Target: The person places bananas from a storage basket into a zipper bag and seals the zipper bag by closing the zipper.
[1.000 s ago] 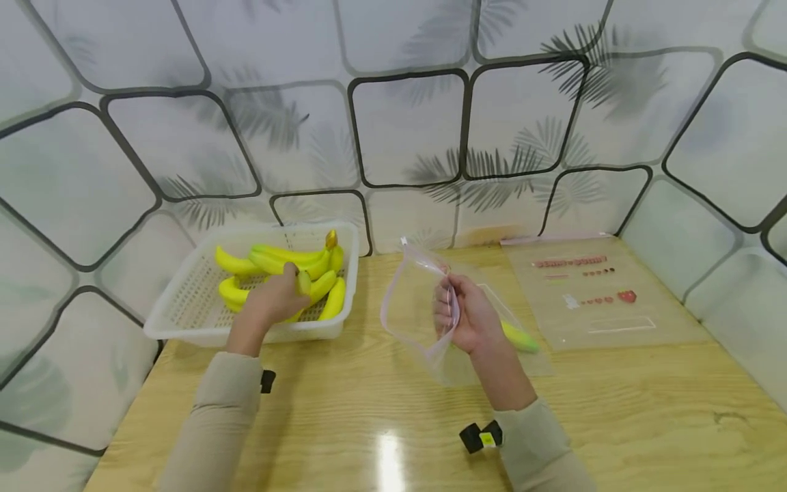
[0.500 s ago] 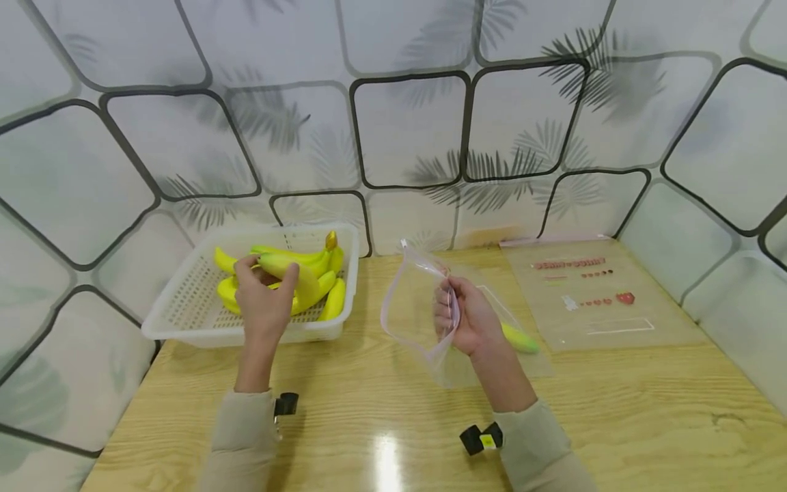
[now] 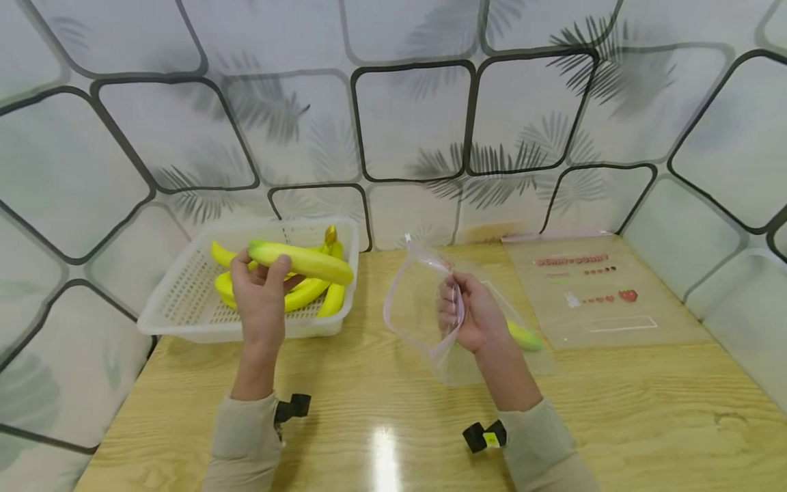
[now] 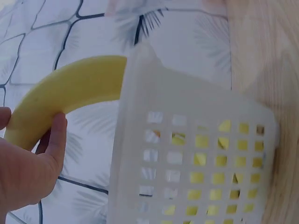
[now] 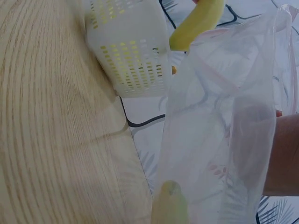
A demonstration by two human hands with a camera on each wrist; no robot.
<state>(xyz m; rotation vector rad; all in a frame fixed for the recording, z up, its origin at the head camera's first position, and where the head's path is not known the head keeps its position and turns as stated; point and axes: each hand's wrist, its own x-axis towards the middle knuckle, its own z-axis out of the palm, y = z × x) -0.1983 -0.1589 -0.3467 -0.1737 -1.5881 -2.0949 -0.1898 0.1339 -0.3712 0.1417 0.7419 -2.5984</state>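
Observation:
My left hand [image 3: 261, 297] pinches a yellow banana with a green tip [image 3: 307, 263] between thumb and fingers, raised above the white plastic basket [image 3: 203, 331]. The left wrist view shows the same banana [image 4: 74, 86] above the basket's rim. Several more bananas [image 3: 304, 295] lie in the basket. In the middle of the table my right hand [image 3: 476, 314] grips the edge of a clear zip bag [image 3: 418, 307], whose pink-edged mouth gapes toward the left. Inside that bag, behind the right wrist, is one banana [image 3: 524, 336]; its end [image 5: 170, 203] shows through the plastic.
A second clear zip bag [image 3: 605, 321] with pink print lies flat at the right back of the wooden table [image 3: 344, 424]. A patterned cloth wall [image 3: 408, 130] rises behind and at both sides. Black wrist cameras [image 3: 294, 408] sit near both sleeves.
My left hand has lifted a banana out of the pile and turned it so that it points right. My right hand keeps its grip on the bag, nearly still.

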